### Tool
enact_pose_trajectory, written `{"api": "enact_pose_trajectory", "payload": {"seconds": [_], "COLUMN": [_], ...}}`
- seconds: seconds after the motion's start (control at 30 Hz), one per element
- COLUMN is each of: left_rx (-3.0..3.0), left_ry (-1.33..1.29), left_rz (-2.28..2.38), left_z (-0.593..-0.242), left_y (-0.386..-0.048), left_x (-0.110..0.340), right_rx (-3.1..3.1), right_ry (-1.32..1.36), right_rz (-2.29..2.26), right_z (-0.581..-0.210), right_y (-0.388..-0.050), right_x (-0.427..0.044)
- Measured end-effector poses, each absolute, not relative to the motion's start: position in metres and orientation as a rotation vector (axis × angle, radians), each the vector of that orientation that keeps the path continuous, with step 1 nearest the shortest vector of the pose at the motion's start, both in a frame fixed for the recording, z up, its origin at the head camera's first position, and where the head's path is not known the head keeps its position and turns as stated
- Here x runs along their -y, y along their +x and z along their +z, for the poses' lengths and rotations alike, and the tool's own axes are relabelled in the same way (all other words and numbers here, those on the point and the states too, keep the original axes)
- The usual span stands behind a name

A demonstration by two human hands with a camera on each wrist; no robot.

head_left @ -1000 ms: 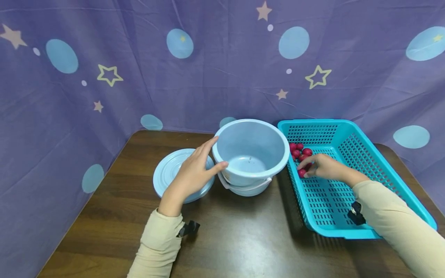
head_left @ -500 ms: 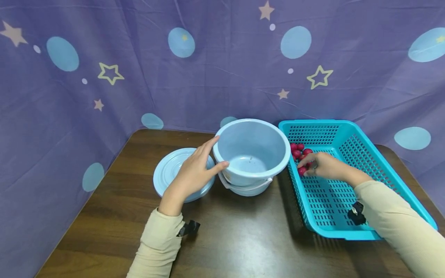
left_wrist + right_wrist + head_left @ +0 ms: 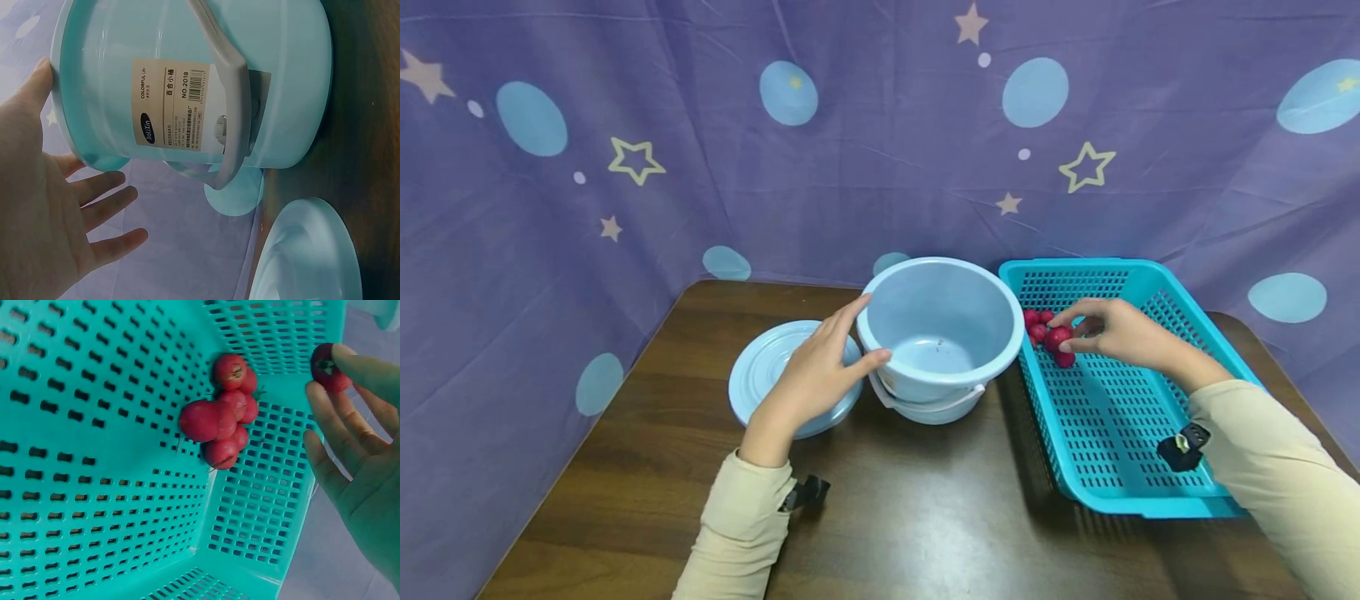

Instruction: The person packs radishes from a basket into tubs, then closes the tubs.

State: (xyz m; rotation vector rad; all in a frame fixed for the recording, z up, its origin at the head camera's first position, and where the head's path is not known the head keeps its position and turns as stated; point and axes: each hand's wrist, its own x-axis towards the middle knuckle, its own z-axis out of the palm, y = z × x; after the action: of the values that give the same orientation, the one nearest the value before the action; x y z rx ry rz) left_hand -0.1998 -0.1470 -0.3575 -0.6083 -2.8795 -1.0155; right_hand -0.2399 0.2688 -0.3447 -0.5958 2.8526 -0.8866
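Observation:
A light-blue bucket [image 3: 940, 300] stands upright on the table, its inside bare apart from a few dark specks. My left hand [image 3: 812, 379] touches its rim, fingers spread and fairly straight; the left wrist view shows the thumb at the rim beside a paper label [image 3: 172, 119] and the lowered handle [image 3: 234, 87]. Over the turquoise basket [image 3: 1120, 505], my right hand [image 3: 1127, 333] pinches a red radish [image 3: 328, 367] between thumb and fingers. Below it, several more radishes [image 3: 200, 420] lie bunched in the basket's far left corner.
A round light-blue lid [image 3: 767, 367] lies left of the bucket, partly behind my left hand. The basket's left rim nearly meets the bucket. A purple curtain [image 3: 895, 167] hangs behind the brown wooden table [image 3: 910, 517].
My right hand has lifted slightly and shifted back with a radish between its fingers, above the bunch. The left hand has stayed at the bucket's rim.

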Motion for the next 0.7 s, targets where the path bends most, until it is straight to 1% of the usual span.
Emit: {"api": "enact_pose_trajectory", "payload": {"seconds": [0.17,0.4,0.7], "left_rx": [2.879,2.882,2.883], "left_ry": [-0.607,-0.597,-0.612], "left_rz": [-1.027,-1.033,-1.048], "left_z": [-0.358,-0.357,-0.356], "left_y": [-0.199,-0.199,-0.199], "left_x": [0.148,0.149,0.146], "right_rx": [-2.849,-2.882,-2.944], "right_ry": [-0.598,-0.719,-0.678], "right_rz": [-0.958,-1.043,-1.216], "right_z": [-0.334,-0.321,-0.314], "right_y": [-0.234,-0.229,-0.224], "right_x": [-0.267,-0.262,-0.247]}}
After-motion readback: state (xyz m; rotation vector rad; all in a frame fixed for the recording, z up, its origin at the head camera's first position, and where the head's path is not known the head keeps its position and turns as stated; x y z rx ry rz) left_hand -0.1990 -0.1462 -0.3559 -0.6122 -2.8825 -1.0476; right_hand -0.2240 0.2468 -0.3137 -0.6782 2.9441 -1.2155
